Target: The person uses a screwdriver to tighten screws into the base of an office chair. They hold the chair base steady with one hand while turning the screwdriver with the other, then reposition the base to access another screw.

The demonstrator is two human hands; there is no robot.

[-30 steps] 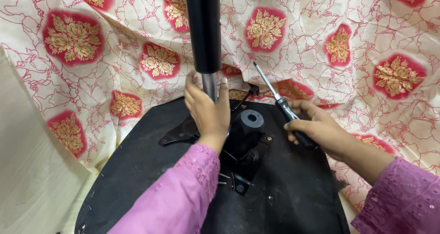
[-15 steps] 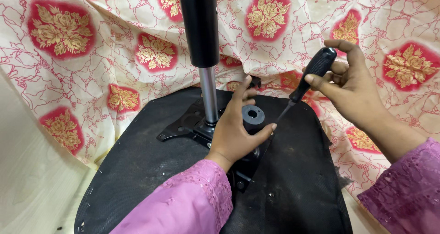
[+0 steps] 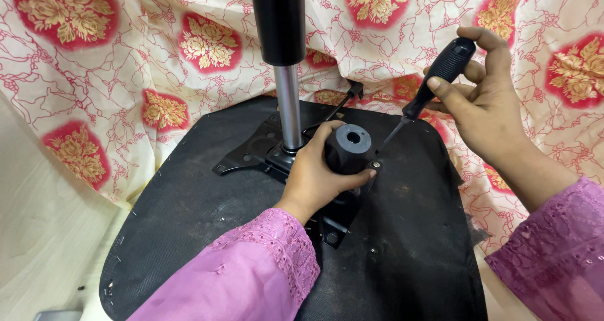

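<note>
I had my left hand [image 3: 314, 176] wrapped around the black knob [image 3: 348, 146] on the metal plate [image 3: 251, 157] of the upturned seat base [image 3: 409, 245]. It looked rigid and grippy, best held around its sides. My right hand [image 3: 484, 101] pinched the screwdriver [image 3: 434, 75], tip at the screw [image 3: 375, 165]. 0.5 s earlier, my left fingers were spread flat there.

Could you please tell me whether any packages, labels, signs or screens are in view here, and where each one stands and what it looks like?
None are in view. The picture shows only the left hand on a black knob of an upturned chair seat, the right hand holding a black-handled screwdriver, and a cream cloth with red and gold flowers.
</note>
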